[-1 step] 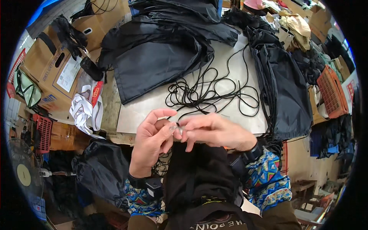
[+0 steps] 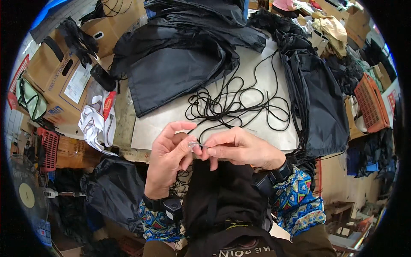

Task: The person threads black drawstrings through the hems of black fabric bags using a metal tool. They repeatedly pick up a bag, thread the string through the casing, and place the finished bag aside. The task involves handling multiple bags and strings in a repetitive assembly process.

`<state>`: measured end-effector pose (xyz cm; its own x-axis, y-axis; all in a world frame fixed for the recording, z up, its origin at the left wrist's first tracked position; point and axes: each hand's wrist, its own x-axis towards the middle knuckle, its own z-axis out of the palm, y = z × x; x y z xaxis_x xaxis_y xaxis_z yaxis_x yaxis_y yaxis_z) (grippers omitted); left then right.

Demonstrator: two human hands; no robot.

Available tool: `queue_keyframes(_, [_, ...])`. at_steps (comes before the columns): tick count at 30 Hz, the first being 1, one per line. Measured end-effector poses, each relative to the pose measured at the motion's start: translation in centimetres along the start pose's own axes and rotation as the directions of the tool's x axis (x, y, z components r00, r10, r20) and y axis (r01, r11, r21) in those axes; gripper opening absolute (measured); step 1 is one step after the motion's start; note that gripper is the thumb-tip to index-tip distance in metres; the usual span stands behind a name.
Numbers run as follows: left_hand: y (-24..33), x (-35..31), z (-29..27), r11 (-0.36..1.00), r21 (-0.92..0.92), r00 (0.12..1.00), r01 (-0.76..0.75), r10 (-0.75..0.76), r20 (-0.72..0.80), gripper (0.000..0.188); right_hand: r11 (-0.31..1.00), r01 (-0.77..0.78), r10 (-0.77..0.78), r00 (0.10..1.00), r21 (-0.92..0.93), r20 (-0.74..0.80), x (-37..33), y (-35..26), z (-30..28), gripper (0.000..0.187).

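Close together, both hands work over the near edge of the table. My left hand (image 2: pixel 171 152) is closed, pinching a small clear piece (image 2: pixel 193 144) between thumb and fingers; its exact kind is too small to make out. Beside it my right hand (image 2: pixel 239 147) is closed in a pinch on a thin dark cord end (image 2: pixel 204 146) that reaches toward the clear piece. Whether the cord passes through the piece I cannot tell. Behind my hands, a loose tangle of black cord (image 2: pixel 222 112) lies on the white board (image 2: pixel 160 132), one strand running down to my fingers.
Black fabric pieces (image 2: pixel 171 77) pile up at the back, and a stack of black fabric bags (image 2: pixel 319 103) hangs over the right side. At left are a cardboard box (image 2: pixel 55 81), white straps (image 2: pixel 95 124) and a fan (image 2: pixel 26 195). Orange crates (image 2: pixel 370 103) stand far right.
My right fingers have shifted very slightly and now show sharply instead of blurred, with the dark cord end visible between the hands. My left hand stays nearly in place.
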<state>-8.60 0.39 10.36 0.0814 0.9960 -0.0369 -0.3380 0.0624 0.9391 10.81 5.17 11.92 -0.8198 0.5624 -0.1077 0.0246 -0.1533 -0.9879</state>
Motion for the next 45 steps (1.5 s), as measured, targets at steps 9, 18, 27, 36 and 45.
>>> queue_keyframes(9, [1.3, -7.4, -13.4, 0.866, -0.309, 0.920, -0.393, 0.373, -0.123, 0.010, 0.974, 0.204, -0.175, 0.384, -0.102, -0.907, -6.4, 2.0, -12.2, 0.018])
queue_keyframes(18, [-1.1, -1.5, -2.0, 0.977, -0.169, 0.991, 0.127, -0.120, 0.051, 0.013, 0.990, 0.127, -0.128, 0.992, -0.059, -0.011, 0.4, 1.2, 0.3, 0.018])
queue_keyframes(27, [-6.4, -1.2, -2.5, 0.998, -0.056, 0.917, -0.008, -0.015, -0.398, 0.033, 0.992, -0.121, 0.122, 0.966, 0.018, -0.229, -2.7, 1.1, 0.1, 0.016])
queue_keyframes(36, [-15.1, -4.1, -3.6, 0.244, 0.969, 0.894, -0.042, 0.441, -0.072, 0.035, 0.983, -0.143, 0.179, 0.889, 0.116, -0.421, -8.0, 2.3, -1.2, 0.016])
queue_keyframes(45, [-25.4, -2.4, -8.7, 0.598, 0.802, 0.999, 0.012, -0.040, 0.015, 0.025, 0.987, -0.149, 0.158, 0.891, 0.054, -0.426, -10.1, 2.6, -0.8, 0.018])
